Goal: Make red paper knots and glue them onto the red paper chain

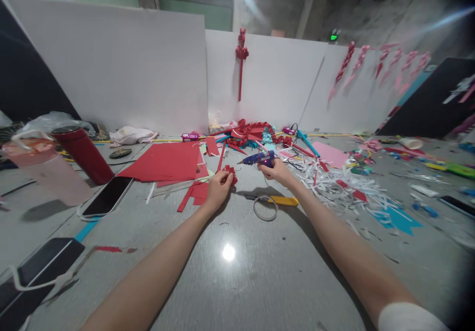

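My left hand [218,188] pinches a small red folded-paper piece [233,174], with a thin red paper stick [221,157] rising just behind the fingers. To its right, my right hand [277,169] is wrapped round a blue hot glue gun [260,158]. The gun's nozzle points left, a little above the red piece and apart from it. Below the hands lie a yellow utility knife [284,201] and a silver ring of tape or wire [265,217]. Red paper strips [185,198] are left of my left hand.
Red paper sheets [166,162] lie to the left, near a black phone [107,196], a red thermos [83,155] and a pink bottle [48,172]. White paper shreds [334,187] spread on the right. A white board [274,83] stands behind, hung with a red paper ornament [241,64].
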`<action>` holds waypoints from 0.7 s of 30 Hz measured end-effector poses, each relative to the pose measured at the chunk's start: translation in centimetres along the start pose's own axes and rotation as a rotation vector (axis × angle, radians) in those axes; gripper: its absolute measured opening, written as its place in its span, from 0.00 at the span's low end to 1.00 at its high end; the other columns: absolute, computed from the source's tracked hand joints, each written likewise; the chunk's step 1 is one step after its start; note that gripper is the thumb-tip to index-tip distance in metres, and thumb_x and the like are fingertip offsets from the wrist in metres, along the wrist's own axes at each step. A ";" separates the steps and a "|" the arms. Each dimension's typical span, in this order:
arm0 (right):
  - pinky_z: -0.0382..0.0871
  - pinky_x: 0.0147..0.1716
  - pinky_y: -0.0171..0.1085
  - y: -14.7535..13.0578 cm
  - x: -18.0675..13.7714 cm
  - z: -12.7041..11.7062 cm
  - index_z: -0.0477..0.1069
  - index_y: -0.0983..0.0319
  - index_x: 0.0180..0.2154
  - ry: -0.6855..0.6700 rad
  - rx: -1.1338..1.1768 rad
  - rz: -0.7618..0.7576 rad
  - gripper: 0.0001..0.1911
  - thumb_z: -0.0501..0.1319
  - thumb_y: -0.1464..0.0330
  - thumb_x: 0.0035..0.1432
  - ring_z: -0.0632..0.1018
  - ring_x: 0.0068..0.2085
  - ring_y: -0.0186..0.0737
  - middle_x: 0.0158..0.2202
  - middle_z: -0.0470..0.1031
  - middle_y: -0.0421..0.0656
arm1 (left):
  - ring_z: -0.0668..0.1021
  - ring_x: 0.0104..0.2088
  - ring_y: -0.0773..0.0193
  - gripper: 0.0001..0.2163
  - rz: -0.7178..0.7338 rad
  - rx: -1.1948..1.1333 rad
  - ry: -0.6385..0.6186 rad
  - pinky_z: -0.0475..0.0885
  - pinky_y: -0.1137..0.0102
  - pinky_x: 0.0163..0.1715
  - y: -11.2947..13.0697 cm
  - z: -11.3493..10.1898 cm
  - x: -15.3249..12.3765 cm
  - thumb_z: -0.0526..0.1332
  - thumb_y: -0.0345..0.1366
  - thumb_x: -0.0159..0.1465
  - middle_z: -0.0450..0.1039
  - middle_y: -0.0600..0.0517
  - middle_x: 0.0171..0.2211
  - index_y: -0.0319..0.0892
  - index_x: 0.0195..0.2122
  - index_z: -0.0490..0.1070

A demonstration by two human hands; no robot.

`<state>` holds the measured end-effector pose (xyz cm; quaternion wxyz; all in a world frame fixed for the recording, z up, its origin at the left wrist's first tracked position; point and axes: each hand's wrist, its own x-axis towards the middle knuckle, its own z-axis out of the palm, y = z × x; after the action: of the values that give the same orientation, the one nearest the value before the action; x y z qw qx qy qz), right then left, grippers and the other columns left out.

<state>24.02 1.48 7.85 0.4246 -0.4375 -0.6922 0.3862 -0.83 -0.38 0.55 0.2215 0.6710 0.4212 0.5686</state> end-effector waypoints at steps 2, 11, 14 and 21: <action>0.49 0.18 0.33 -0.1 0.0 0.6 0.68 0.61 0.27 0.020 -0.076 0.006 0.14 0.66 0.59 0.53 0.59 0.18 0.30 0.16 0.59 0.33 | 0.78 0.35 0.59 0.14 -0.003 -0.008 -0.002 0.72 0.67 0.37 0.0 0.0 0.0 0.60 0.45 0.70 0.77 0.49 0.32 0.43 0.32 0.77; 0.53 0.19 0.33 -0.7 -0.1 1.8 0.63 0.59 0.22 0.046 -0.273 -0.020 0.12 0.62 0.62 0.51 0.61 0.19 0.31 0.16 0.60 0.34 | 0.78 0.34 0.60 0.13 0.000 -0.009 -0.012 0.71 0.67 0.35 0.0 0.1 0.0 0.59 0.43 0.70 0.78 0.49 0.32 0.43 0.32 0.78; 0.53 0.19 0.32 -0.8 -0.1 1.9 0.63 0.59 0.23 0.043 -0.299 -0.027 0.11 0.61 0.62 0.51 0.62 0.19 0.31 0.16 0.61 0.34 | 0.77 0.34 0.60 0.13 0.009 0.002 -0.015 0.70 0.68 0.34 0.0 0.0 0.0 0.59 0.42 0.70 0.77 0.49 0.32 0.43 0.32 0.77; 0.54 0.20 0.32 -0.8 0.0 2.0 0.63 0.59 0.23 0.016 -0.326 -0.052 0.11 0.60 0.63 0.52 0.62 0.19 0.31 0.16 0.60 0.33 | 0.74 0.31 0.61 0.13 0.050 0.033 -0.031 0.66 0.68 0.33 0.0 0.0 0.0 0.59 0.41 0.70 0.75 0.51 0.30 0.43 0.29 0.74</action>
<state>21.99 0.86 7.93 0.3634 -0.4856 -0.7534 0.2540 -0.81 -0.44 0.56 0.2026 0.6936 0.4102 0.5564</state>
